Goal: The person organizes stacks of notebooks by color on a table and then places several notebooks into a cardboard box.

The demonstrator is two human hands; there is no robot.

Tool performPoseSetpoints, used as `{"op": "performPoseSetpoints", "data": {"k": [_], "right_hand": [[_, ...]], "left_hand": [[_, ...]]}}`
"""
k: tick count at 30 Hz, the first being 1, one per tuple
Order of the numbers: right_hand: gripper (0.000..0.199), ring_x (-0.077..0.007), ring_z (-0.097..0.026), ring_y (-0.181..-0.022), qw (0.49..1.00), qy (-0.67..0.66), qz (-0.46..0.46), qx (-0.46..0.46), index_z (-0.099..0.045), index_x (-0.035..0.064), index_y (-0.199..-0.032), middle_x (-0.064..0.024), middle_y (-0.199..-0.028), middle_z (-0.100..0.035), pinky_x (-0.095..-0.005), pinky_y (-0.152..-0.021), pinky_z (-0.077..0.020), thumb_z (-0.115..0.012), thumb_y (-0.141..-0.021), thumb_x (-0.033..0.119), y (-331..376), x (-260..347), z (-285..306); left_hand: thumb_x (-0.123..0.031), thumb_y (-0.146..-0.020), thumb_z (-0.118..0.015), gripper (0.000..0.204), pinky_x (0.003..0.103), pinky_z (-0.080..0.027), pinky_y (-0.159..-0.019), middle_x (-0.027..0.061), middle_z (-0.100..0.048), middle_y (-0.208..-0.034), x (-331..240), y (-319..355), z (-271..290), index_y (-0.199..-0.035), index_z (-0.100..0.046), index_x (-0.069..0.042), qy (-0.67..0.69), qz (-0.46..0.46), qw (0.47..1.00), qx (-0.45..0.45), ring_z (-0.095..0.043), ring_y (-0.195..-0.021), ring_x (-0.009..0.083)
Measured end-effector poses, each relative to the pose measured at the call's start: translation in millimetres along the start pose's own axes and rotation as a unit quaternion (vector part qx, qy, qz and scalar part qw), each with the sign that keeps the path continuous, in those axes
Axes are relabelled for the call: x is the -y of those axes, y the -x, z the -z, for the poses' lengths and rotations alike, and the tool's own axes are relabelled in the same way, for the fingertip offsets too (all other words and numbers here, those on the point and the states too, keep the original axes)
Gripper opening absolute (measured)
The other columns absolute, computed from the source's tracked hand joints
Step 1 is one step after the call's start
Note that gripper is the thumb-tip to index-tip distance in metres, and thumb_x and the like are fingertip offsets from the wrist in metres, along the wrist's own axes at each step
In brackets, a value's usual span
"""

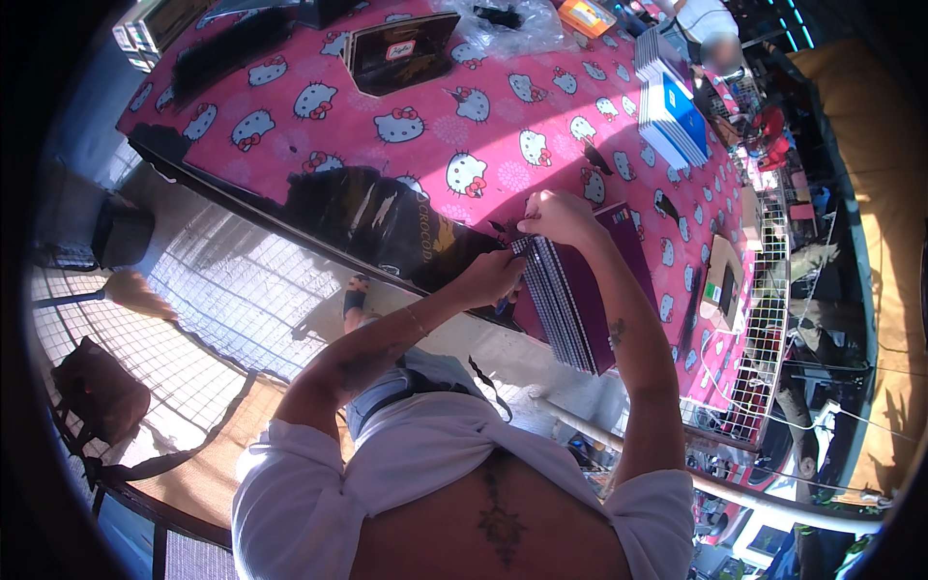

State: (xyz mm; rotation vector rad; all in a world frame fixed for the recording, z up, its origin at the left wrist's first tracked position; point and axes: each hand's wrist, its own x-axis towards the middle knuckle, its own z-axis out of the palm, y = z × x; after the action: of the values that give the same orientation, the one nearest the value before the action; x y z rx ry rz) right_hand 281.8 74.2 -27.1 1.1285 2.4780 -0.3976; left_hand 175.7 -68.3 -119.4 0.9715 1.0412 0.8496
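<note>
A stack of maroon flat boxes or booklets with striped edges stands at the near edge of a table under a pink cat-print cloth. My left hand grips the near edge of the stack. My right hand pinches its top far corner. A shiny black plastic bag lies just left of my hands on the table.
A black display board, a clear plastic wrap, and stacks of blue-and-white boxes sit farther on the table. A wire grid rack hangs at the right. A brown bag and broom lie on the floor at left.
</note>
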Motion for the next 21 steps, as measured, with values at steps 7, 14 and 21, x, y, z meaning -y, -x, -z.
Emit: {"op": "performPoseSetpoints", "data": {"k": [7,14,21], "right_hand": [[0.037,-0.0278,-0.067,-0.097,0.999,-0.022,-0.045,-0.003,-0.07,0.0099,-0.096,-0.0099,-0.095,-0.072,-0.0416,-0.087,-0.0509,-0.074,-0.077,0.041,-4,-3,-1],[0.039,-0.0285,-0.067,-0.098,0.998,-0.021,-0.061,0.002,-0.07,0.0092,-0.096,-0.0105,-0.096,-0.072,-0.0411,-0.088,-0.051,-0.073,-0.077,0.043,-2,-2,1],[0.038,-0.0293,-0.067,-0.099,0.999,-0.013,-0.044,0.015,-0.069,0.0091,-0.099,-0.0107,-0.097,-0.071,-0.0419,-0.088,-0.0511,-0.071,-0.08,0.042,-3,0,2]], "left_hand": [[-0.03,-0.1,-0.047,0.033,0.03,-0.053,-0.049,0.0086,-0.067,-0.082,6,-7,0,-0.1,-0.06,0.001,-0.008,0.001,1.0,-0.012,-0.069,-0.067,0.0164],[-0.027,-0.1,-0.046,0.031,0.03,-0.053,-0.049,0.0094,-0.066,-0.079,1,-4,-5,-0.098,-0.059,0.002,-0.032,-0.047,0.998,-0.04,-0.069,-0.064,0.0171],[-0.027,-0.101,-0.045,0.032,0.031,-0.053,-0.049,0.0103,-0.063,-0.075,-8,-2,-7,-0.095,-0.056,0.002,0.021,0.022,0.999,-0.033,-0.066,-0.059,0.018]]}}
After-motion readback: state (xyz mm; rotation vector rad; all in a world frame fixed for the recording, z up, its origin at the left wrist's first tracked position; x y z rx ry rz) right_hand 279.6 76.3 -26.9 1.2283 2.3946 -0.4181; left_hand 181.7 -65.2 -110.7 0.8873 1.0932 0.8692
